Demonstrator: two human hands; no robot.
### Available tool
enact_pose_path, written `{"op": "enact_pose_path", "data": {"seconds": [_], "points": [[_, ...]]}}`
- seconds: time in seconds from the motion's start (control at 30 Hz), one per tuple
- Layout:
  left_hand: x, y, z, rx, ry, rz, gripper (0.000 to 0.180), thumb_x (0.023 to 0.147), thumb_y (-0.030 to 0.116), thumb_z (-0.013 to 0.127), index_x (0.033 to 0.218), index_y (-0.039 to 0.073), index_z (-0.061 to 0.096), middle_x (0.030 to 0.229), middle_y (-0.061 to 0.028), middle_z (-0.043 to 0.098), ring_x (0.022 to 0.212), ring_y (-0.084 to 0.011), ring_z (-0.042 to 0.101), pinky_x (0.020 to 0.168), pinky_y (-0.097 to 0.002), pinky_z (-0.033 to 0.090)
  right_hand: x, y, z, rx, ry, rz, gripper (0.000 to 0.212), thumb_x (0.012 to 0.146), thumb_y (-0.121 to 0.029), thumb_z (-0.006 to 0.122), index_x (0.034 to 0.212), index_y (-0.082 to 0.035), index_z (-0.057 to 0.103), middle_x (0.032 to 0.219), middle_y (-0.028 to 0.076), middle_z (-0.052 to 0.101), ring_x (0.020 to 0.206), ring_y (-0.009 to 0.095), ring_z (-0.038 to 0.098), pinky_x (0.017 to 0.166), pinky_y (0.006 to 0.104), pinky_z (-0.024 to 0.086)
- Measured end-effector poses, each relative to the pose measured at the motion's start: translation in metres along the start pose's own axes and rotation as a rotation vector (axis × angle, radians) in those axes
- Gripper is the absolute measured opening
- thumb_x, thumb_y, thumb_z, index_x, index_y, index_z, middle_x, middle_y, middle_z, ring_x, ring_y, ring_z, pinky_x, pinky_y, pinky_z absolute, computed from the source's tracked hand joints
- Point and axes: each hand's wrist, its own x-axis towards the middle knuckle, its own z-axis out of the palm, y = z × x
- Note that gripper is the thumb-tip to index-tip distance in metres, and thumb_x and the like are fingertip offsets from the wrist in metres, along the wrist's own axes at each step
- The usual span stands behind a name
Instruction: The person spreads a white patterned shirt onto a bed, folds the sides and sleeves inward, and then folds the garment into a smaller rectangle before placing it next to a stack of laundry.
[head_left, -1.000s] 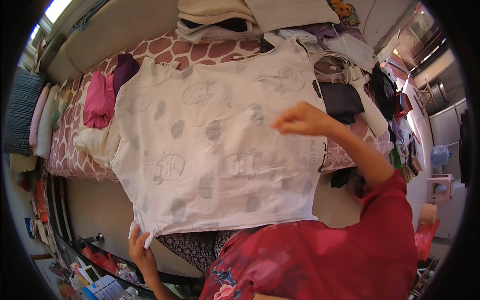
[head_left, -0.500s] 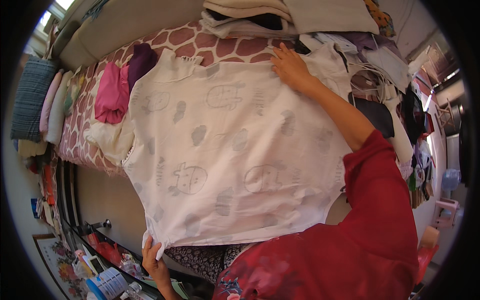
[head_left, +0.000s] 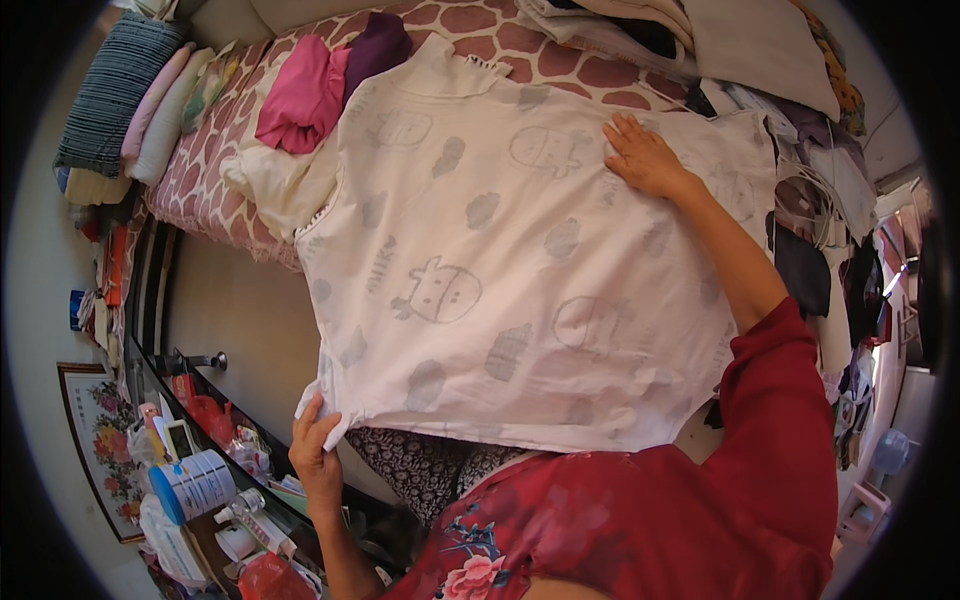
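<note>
Nearest, the left hand [head_left: 316, 440] pinches the gathered near-left corner of a white printed cloth [head_left: 535, 275], just as it did a second ago; the fold hides its fingertips. Beyond that hand and to its right, the cloth spreads over the person's lap and the seat. Its near-right edge passes behind the red sleeve [head_left: 780, 380], so that corner is hard to make out, and the forearm covers part of the print.

Farther off, the right hand [head_left: 645, 160] lies open, palm down, fingers spread, holding nothing. A second ago it was a blur above the middle of the cloth, then it reached the far edge; now it rests just inside that edge. This suggests a smoothing stroke, with the cloth kept taut from the left corner.

Left of the right hand, past the cloth, sit a pink bundle [head_left: 303, 95] and a purple cloth [head_left: 377, 55] on the patterned cover [head_left: 200, 190]. To its right, white cables [head_left: 805, 200] tangle among items too crowded to tell apart.
</note>
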Motion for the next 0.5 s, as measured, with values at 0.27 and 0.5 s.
{"op": "enact_pose_path", "data": {"seconds": [0.27,0.5], "points": [[0.0,-0.008,-0.003,-0.033,0.022,0.049,0.027,0.073,-0.011,0.052,0.094,0.001,0.065,0.118,-0.0175,0.056,0.11,-0.0267,0.053,0.095,-0.0326,0.037,-0.191,-0.119,-0.04,0.42,0.078,-0.402,0.048,0.077,-0.034,0.064,0.117,-0.009,0.052,0.131,0.011,0.044,0.13,0.03,0.029,0.104,0.0498,0.021],[0.018,0.0,-0.011,-0.055,0.033,0.153,0.024,0.073,-0.01,0.051,0.092,0.0,0.063,0.118,-0.0181,0.055,0.109,-0.029,0.053,0.094,-0.0347,0.039,-0.352,-0.134,0.005,0.463,0.027,-0.12,0.052,0.075,-0.032,0.064,0.119,-0.007,0.05,0.129,0.016,0.043,0.125,0.032,0.037,0.101,0.0488,0.028]]}}
